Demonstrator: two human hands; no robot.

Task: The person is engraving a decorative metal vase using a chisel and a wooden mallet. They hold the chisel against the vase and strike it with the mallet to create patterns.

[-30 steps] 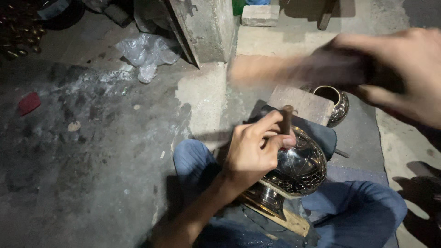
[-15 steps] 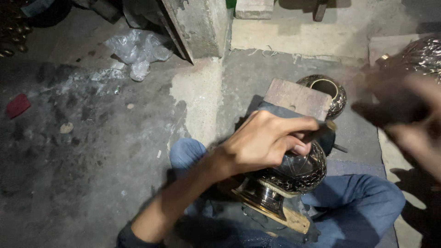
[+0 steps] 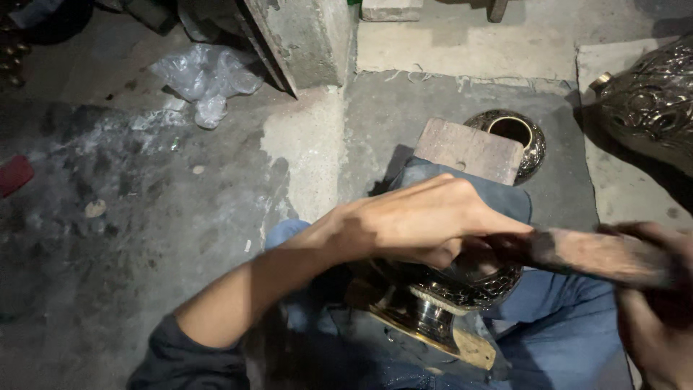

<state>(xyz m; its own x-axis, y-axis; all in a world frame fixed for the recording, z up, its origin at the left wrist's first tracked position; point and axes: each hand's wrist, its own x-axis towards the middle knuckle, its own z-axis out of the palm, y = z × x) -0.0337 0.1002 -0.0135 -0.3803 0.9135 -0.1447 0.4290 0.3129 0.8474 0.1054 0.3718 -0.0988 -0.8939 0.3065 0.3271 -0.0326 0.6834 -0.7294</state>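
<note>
Left hand (image 3: 415, 220) at frame centre clamps down over the engraved metal vase (image 3: 451, 289) lying across the lap, grip closed on it. Right hand (image 3: 657, 303), lower right, has its grip wrapped around a blurred wooden stick (image 3: 577, 249) touching the vase.

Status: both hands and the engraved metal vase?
Left hand clamped over engraved metal vase on lap. Right hand grips blurred wooden mallet at vase. Nothing between them.

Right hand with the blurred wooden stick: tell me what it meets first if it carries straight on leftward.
Most likely the left hand clamped over the engraved shiny metal vase. The right hand points its blurred wooden stick at those knuckles; depth is unclear.
</note>
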